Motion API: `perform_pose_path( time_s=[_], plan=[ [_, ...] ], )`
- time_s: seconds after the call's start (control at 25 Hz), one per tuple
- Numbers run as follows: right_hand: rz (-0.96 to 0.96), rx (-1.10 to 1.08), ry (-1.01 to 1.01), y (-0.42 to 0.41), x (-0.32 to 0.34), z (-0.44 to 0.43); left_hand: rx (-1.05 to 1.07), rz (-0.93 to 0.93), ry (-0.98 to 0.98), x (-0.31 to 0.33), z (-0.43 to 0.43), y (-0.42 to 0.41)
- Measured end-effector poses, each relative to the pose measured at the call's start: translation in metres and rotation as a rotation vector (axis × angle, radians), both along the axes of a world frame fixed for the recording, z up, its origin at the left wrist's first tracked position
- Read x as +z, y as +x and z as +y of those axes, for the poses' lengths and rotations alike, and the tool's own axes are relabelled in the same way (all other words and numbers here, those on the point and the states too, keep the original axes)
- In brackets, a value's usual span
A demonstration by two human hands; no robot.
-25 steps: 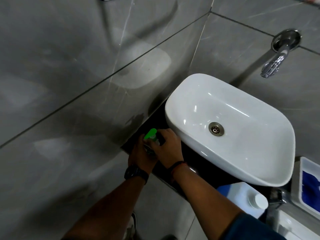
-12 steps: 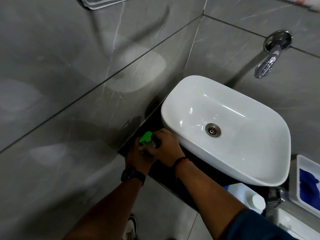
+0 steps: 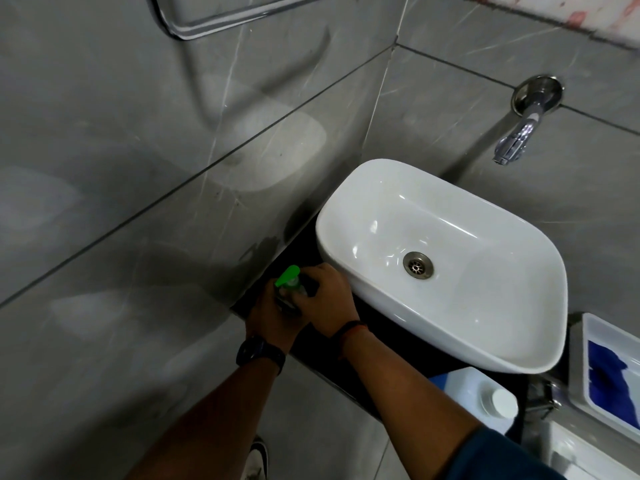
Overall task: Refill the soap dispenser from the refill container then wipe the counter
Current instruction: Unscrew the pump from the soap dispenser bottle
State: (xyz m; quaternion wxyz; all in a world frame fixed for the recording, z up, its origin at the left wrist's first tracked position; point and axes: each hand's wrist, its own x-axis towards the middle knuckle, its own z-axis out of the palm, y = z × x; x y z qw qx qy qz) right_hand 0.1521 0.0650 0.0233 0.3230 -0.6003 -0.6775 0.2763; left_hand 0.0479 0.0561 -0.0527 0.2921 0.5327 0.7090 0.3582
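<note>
A small clear soap dispenser with a bright green pump head [image 3: 288,276] stands on the dark counter [image 3: 381,344] just left of the white basin. My left hand [image 3: 273,313] wraps its body from below. My right hand [image 3: 325,299] grips it at the neck, under the pump head. Most of the bottle is hidden by my fingers. The white refill container [image 3: 478,400] with a white screw cap stands on the counter at the front right, under the basin's rim, apart from both hands.
The white basin [image 3: 519,348] fills the counter's middle. A chrome tap [image 3: 516,140] juts from the grey tiled wall above it. A white tray with a blue cloth [image 3: 609,379] lies at the far right. A chrome towel rail [image 3: 221,26] hangs at the top left.
Both hands stay on the dispenser at the same spot. The camera has tilted upward, bringing the towel rail into sight and shifting everything lower in the picture.
</note>
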Motion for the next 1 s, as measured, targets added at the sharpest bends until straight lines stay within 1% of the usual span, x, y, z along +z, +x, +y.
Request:
perform_pose_path(
  time_s=[0.12, 0.28, 0.4, 0.48, 0.6, 0.68, 0.88, 1.0],
  plan=[
    [0.139, -0.012, 0.011, -0.007, -0.002, -0.009, 0.017, 0.068, 0.007, 0.002, -0.002, -0.001],
    [0.235, -0.140, 0.010, -0.010, -0.005, -0.009, 0.012, 0.006, -0.010, 0.004, -0.003, 0.000],
    [0.294, -0.097, -0.018, -0.012, -0.005, -0.012, -0.010, 0.064, 0.008, 0.002, -0.002, 0.000],
    [0.292, -0.102, -0.010, -0.013, -0.007, -0.013, -0.007, 0.089, -0.009, 0.000, -0.002, -0.001],
    [0.326, -0.171, -0.015, -0.014, -0.006, -0.013, -0.012, -0.003, -0.024, -0.001, -0.003, -0.001],
    [0.367, -0.148, -0.008, -0.016, -0.007, -0.015, -0.033, -0.036, -0.031, -0.002, -0.002, -0.001],
    [0.357, -0.190, -0.025, -0.018, -0.007, -0.015, -0.030, -0.005, -0.029, 0.002, -0.003, -0.002],
    [0.339, -0.142, -0.044, -0.019, -0.007, -0.016, -0.037, 0.028, -0.046, 0.002, -0.002, -0.002]
  ],
)
